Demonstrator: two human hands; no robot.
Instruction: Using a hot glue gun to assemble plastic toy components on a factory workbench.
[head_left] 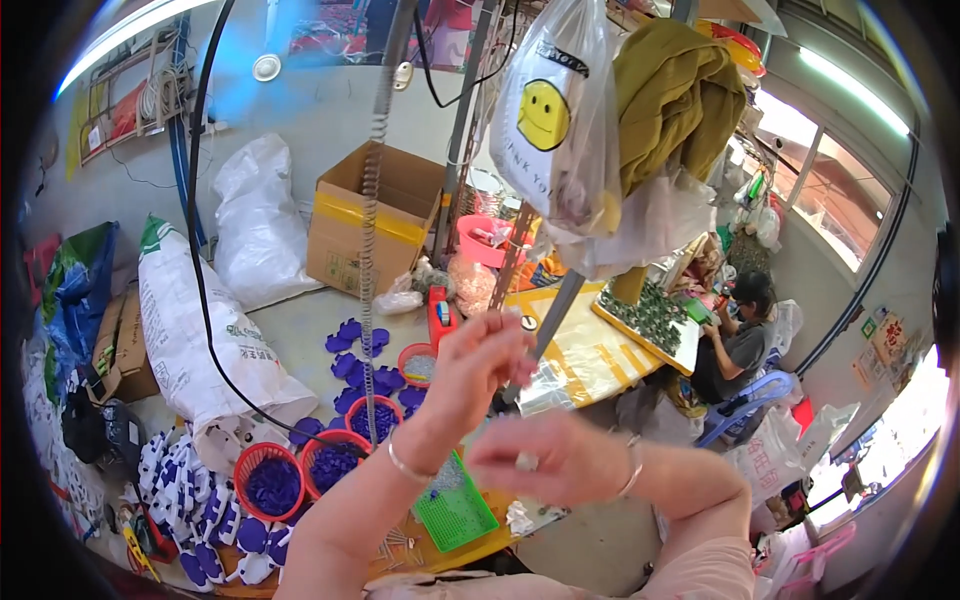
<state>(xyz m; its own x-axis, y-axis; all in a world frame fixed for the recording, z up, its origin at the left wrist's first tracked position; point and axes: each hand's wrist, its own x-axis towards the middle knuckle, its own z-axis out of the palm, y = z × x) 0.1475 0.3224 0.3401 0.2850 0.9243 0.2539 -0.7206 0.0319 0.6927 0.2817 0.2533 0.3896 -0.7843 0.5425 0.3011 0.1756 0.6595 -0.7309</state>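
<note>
Over the near end of the workbench (470,552), both your hands are up in the air, left one higher and farther out. Your left hand (478,362) has its fingers loosely curled; can't tell if anything's pinched in there. Your right hand (545,460) is motion-blurred, fingers half bent and aimed left toward your other wrist, so no call on its grip either. Closest thing to them is the green plastic tray (465,520), below and a bit left of your right fingertips, so I'd say that hand has the shorter reach. Your left forearm covers part of it, so its long axis is hard to judge. The red baskets (241,488) sit farther left, past that forearm.
</note>
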